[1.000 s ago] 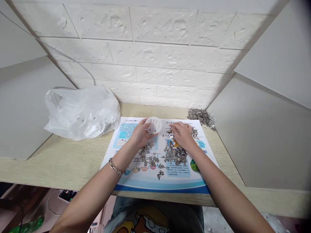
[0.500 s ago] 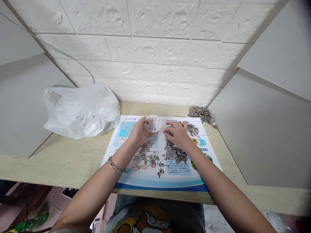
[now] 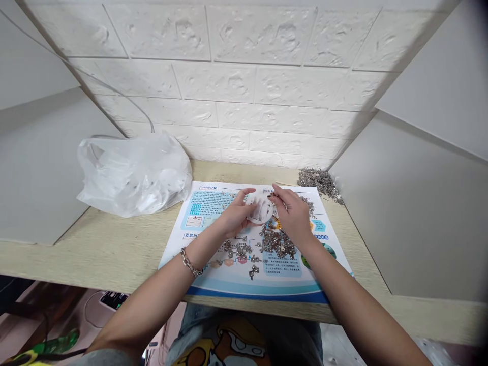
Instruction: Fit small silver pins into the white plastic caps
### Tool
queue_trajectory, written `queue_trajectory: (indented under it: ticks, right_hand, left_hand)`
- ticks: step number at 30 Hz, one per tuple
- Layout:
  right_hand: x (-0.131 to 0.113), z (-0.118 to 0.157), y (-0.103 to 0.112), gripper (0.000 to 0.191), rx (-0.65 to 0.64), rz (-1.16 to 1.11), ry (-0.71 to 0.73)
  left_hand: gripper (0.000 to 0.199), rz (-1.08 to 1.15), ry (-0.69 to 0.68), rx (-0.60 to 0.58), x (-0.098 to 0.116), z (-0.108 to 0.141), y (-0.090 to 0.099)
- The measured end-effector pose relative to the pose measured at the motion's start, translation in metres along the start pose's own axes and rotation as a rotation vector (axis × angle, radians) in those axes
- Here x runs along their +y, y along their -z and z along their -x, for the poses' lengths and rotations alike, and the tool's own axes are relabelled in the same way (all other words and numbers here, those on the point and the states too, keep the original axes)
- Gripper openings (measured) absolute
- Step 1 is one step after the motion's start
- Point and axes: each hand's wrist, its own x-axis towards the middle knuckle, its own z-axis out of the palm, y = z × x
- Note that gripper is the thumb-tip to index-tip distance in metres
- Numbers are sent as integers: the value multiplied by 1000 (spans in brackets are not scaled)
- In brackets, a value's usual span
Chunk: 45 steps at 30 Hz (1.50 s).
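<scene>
A round, clear-white plastic disc (image 3: 261,209) with slots is held at its left edge by my left hand (image 3: 237,213), thumb over its face. At the disc's upper right edge, my right hand (image 3: 293,213) pinches a small dark metal piece (image 3: 271,195) between thumb and fingers. Under my right hand lies a heap of small metal parts (image 3: 277,241). A smaller group of metal parts (image 3: 241,249) rests below my left hand, on a printed paper sheet (image 3: 244,283).
A white plastic bag (image 3: 133,175) sits at the back left. Another heap of metal parts (image 3: 319,182) lies at the back right of the table (image 3: 125,254). Grey panels (image 3: 415,213) stand at both sides, with a white brick-pattern wall behind.
My left hand and the disc have moved right and slightly down. My right hand has risen from over the metal parts to the disc's edge, its fingers now pinched on a small piece.
</scene>
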Motion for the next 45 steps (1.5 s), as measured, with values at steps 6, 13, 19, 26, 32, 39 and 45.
queue_trajectory:
  ticks: [6, 13, 19, 26, 32, 39, 45]
  right_hand:
    - [-3, 0, 0, 19, -74, 139, 22]
    - [-2, 2, 1, 16, -122, 131, 7]
    - [1, 1, 2, 13, -172, 134, 10]
    - [-3, 1, 1, 21, -232, 12, 37]
    - [-9, 3, -1, 16, -144, -8, 18]
    - [-5, 4, -4, 22, -165, 167, 119]
    - [-10, 10, -10, 24, -194, 285, 79]
  left_hand:
    - [37, 13, -17, -60, -5, 1, -2]
    - [28, 28, -23, -75, -3, 2, -1]
    - [26, -36, -41, -61, -5, 0, -1]
    - [27, -96, -81, -49, -10, -3, 1]
    - [23, -53, -123, -28, -5, 0, -1]
    - [24, -140, -132, 8, -9, -2, -1]
    - [21, -201, -160, 14, -8, -1, -3]
